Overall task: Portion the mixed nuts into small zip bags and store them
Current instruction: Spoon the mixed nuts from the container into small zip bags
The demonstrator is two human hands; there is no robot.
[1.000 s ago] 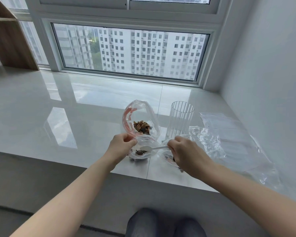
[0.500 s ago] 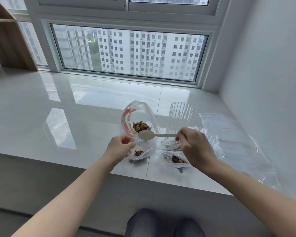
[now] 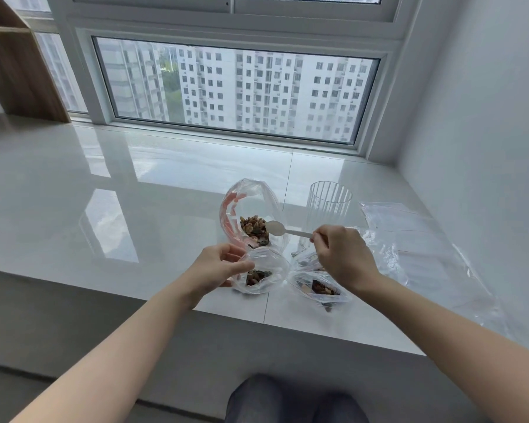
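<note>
Head view of a nut-portioning setup on a glossy white tabletop [image 3: 110, 190] below a window [image 3: 235, 93]. The left hand [image 3: 219, 267] pinches the rim of a small clear zip bag [image 3: 261, 274] at its left side, thumb and fingers closed on the plastic so that the mouth stands open; a small heap of mixed nuts lies in the bottom of this bag. The right hand [image 3: 342, 254] holds the handle end of a white plastic spoon [image 3: 283, 229] in a narrow fingertip grip; the spoon lies roughly level, its bowl pointing left and reaching into the mouth of the large clear bag [image 3: 251, 209], just beside the main pile of mixed nuts [image 3: 254, 228]. Whether the bowl carries any nuts cannot be told. The large bag stands propped open just behind the small bag, a pink zip strip [image 3: 228, 221] curving down its left edge. A second small bag with nuts [image 3: 319, 288] lies flat on the tabletop under the right wrist, near the front edge. A ribbed clear glass [image 3: 329, 206] stands upright to the right of the large bag, and flat empty plastic bags [image 3: 409, 239] are spread farther right toward the wall. A wooden shelf unit [image 3: 19, 71] stands at far left
</note>
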